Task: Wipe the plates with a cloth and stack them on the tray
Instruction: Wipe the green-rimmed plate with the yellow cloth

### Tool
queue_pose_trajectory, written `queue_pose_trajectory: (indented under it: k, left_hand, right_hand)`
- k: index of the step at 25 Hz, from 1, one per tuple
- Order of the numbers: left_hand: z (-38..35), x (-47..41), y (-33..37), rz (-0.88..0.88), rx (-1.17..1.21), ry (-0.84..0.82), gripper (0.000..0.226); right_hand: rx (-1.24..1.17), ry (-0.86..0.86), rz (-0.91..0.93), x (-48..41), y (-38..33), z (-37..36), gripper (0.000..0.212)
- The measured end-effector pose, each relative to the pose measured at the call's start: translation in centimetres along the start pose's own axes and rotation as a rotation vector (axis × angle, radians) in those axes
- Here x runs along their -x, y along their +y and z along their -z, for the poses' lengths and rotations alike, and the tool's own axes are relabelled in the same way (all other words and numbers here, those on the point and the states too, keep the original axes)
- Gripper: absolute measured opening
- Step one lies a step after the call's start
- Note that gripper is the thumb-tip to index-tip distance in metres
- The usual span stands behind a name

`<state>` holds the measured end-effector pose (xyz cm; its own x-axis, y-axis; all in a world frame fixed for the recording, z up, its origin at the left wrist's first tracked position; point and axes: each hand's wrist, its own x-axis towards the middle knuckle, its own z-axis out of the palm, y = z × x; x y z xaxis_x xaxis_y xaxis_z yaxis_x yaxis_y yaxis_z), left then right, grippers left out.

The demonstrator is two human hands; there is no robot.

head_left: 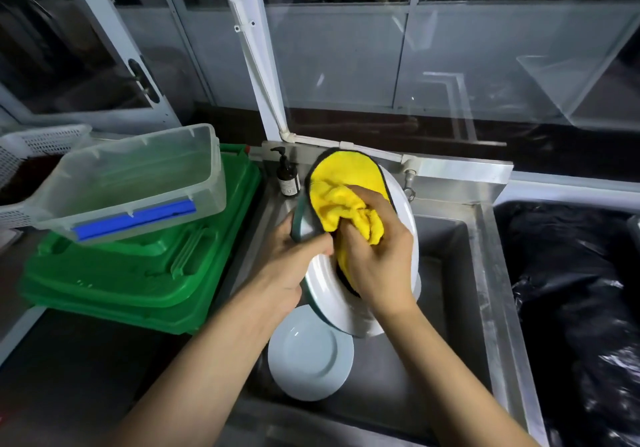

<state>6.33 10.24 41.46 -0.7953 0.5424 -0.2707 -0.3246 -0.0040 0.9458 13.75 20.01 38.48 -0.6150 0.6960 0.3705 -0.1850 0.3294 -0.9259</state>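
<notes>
A large white plate (332,304) stands tilted on its edge above the steel sink (450,273). My left hand (294,259) grips its left rim, thumb across the front. My right hand (377,256) clutches a bunched yellow cloth (346,190) with a dark border and presses it against the plate's face. The cloth covers most of the upper plate. A smaller white plate (310,353) lies flat in the sink below. Green trays (138,273) are stacked on the counter to the left.
A clear plastic bin (138,176) with a blue clip rests on the green trays. A dark pump bottle (287,176) stands at the sink's back left corner. A white mesh basket (31,148) is far left. Black plastic bags (571,290) fill the right compartment.
</notes>
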Motion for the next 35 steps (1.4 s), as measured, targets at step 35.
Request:
queue_pose_trajectory:
  k: [35]
  left_hand:
    - [-0.1, 3.2, -0.5, -0.014, -0.093, -0.128, 0.05]
  right_hand:
    - [0.219, 0.059, 0.193, -2.8, -0.6, 4.3, 0.036]
